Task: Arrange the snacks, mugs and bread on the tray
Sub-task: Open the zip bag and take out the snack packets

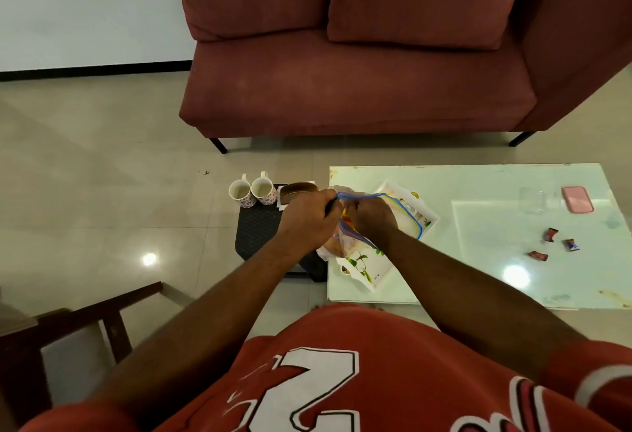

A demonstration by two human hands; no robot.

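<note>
A maroon sofa (359, 89) filled the far side of the room, standing on the tiled floor. In front of it stood a pale glass desk (478, 185), and just beside the desk's left edge stood a small dark stool (260, 229).

A white tray (429, 214) with a leaf print lay askew on the desk, close to the left edge. Above the tray hung a clear zip bag (333, 247) with a blue seal strip and orange contents showing through. The left hand (307, 216) was curled tight on the bag's top edge, and the right hand (372, 217) gripped the same edge just beside it, the two nearly touching.

On the stool's far edge lay a brown loaf of bread (297, 192), and to its left two flowered mugs (241, 194) stood upright, side by side, handles pointing away.

A pink phone (577, 199) lay near the desk's far right corner. Three wrapped sweets (550, 235) were scattered toward the right edge, well apart from the tray.
</note>
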